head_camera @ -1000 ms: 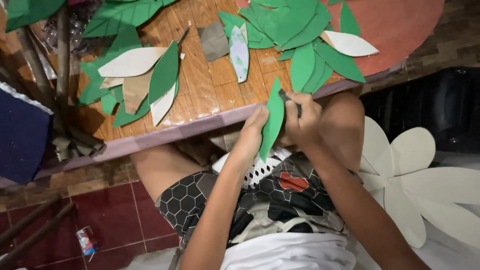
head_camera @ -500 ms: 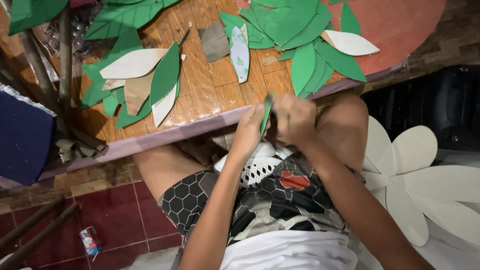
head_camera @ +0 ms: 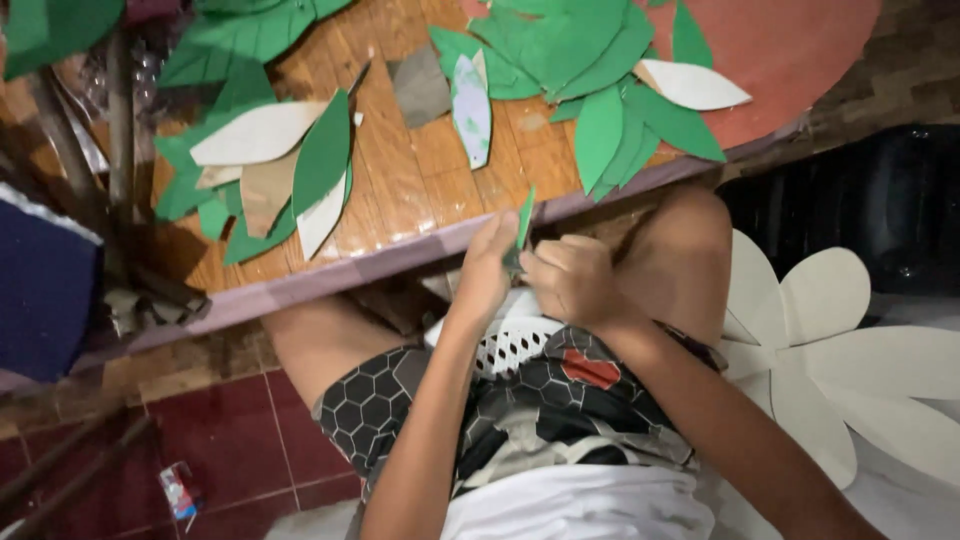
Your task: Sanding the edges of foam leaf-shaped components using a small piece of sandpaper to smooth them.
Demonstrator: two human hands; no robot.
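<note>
Dim room, red tiled floor point(head_camera: 250, 440) below, a wooden desk point(head_camera: 420, 190) across the top of the view, its pale edge running down to the left. Desk littered with cut paper leaves: a green heap point(head_camera: 590, 70) at upper right partly over a reddish round sheet point(head_camera: 800, 50), a white leaf point(head_camera: 690, 85) lying on it, a second cluster of green, white and tan leaves point(head_camera: 270, 170) at left, a grey scrap point(head_camera: 420, 88) and a pale patterned leaf point(head_camera: 472, 110) between them. Large white paper flower point(head_camera: 850, 350) on the floor at right, beside the person's knee.

Person sits below the desk edge, both hands together over the lap, just off the desk's rim. Left hand point(head_camera: 485, 275) pinches a green leaf point(head_camera: 524, 222) from the side, fingers closed on it. Right hand point(head_camera: 575, 280) is clenched just beside it; whatever it grips is hidden inside the fist.

Change noted: a second ago the leaf faced the camera broad and flat, with a thin dark tool showing in the right hand. Now the leaf is turned edge-on, only a narrow green sliver visible above the fingers, and the hands sit closer together. My read: the leaf is being rotated or folded in hand while worked, not set down; it is not yet among the piles on the desk.
</note>
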